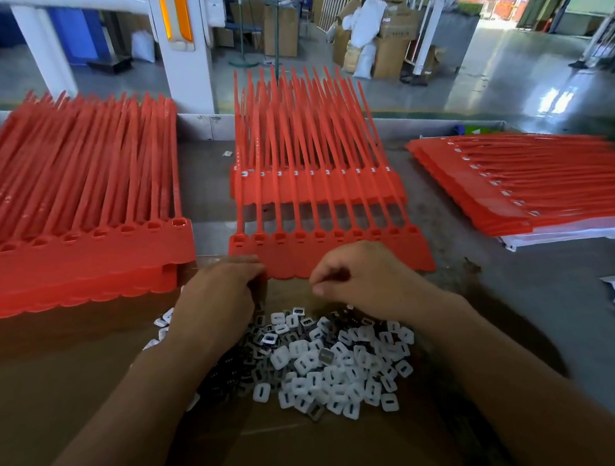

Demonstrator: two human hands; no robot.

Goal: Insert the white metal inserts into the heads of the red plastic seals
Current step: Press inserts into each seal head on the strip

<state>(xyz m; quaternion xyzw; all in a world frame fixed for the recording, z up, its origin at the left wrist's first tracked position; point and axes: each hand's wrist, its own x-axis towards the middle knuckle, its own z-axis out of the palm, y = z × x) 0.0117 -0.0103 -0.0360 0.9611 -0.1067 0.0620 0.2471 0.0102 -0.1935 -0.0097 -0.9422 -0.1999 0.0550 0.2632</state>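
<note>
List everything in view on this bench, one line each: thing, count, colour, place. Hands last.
front strip of seals: one, red, about ten empty heads, centre, just beyond the hands
middle stack: one, red, white inserts in heads, behind the front strip
left stack: one, red, empty heads, left
right stack: one, red, white inserts in heads, right, on white sheets
loose inserts: a pile, mostly white, on brown cardboard between the forearms
left hand: fingers curled at the front strip's near left corner
right hand: thumb and forefinger pinched; contents hidden
</note>
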